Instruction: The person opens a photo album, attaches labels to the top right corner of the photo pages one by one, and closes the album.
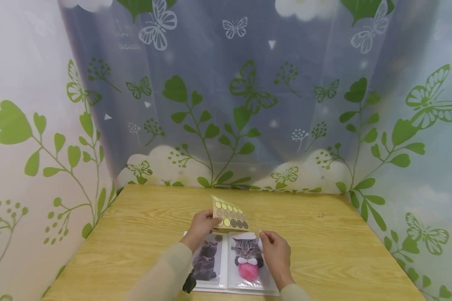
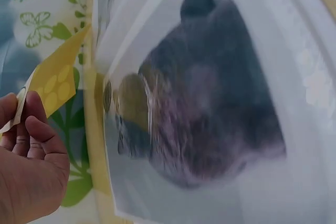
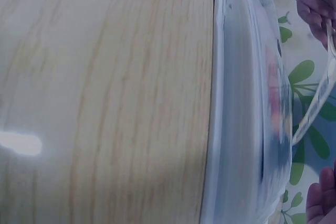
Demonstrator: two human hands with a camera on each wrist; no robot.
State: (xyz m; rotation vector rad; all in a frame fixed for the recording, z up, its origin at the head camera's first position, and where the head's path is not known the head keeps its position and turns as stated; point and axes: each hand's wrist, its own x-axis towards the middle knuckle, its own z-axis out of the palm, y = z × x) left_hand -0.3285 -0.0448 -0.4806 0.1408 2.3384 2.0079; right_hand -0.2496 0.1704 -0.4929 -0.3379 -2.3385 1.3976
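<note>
My left hand (image 1: 200, 228) pinches a yellowish sheet of round stickers (image 1: 229, 214) by its left edge, tilted up above the album's top edge. Yellow and dark circles show on it, with a paler row between them. Below lies an open photo album (image 1: 224, 267) with clear sleeves. Its left page holds a grey cat picture (image 1: 206, 261) with a dark round sticker (image 1: 219, 238) near the top. A tabby cat with a pink ball (image 1: 248, 271) fills the right page. Beside that page's upper right corner, my right hand (image 1: 278, 253) has thumb and forefinger together on a tiny yellowish piece, apparently a sticker.
The album lies on a wood-grain table (image 1: 143, 221). A curtain (image 1: 218, 138) with green leaves and butterflies hangs behind the table and along both sides. A black object (image 1: 189, 282) sits at the album's lower left, partly behind the left sleeve.
</note>
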